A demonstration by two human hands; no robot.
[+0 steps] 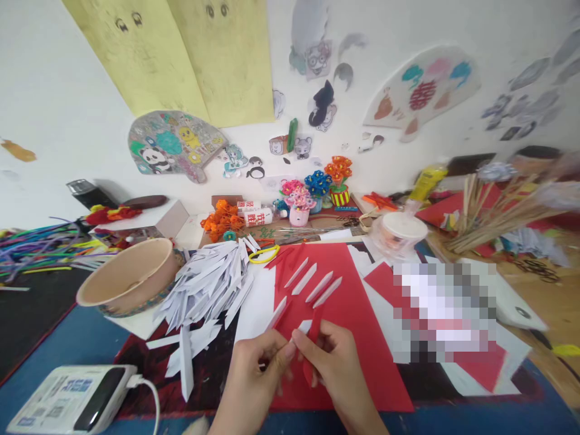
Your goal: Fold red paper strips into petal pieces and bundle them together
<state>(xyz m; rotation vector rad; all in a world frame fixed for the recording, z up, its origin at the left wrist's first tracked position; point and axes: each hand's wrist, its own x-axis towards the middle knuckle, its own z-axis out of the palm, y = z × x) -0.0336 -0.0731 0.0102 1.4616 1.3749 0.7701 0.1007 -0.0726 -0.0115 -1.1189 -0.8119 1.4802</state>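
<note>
Over a red sheet of paper [362, 344], both my hands are closed close together with fingertips almost meeting. My left hand [260, 362] pinches the near end of a small white paper piece [305, 326]. The thumb of my right hand [338, 356] presses on the same piece. A red, narrow item [313, 338] runs through my right fingers; its kind is unclear. Just beyond, several slim pointed white paper strips [304, 279] lie on the red sheet. One more white strip [277, 313] sits by my left hand. My fingers partly hide the held piece.
A heap of folded white paper strips [208, 284] is left of the red sheet, beside a beige bowl [127, 278]. A cabled power bank [72, 399] lies front left. Yellow-handled scissors [264, 254] and tape rolls [401, 226] are behind. A blurred patch covers something at right.
</note>
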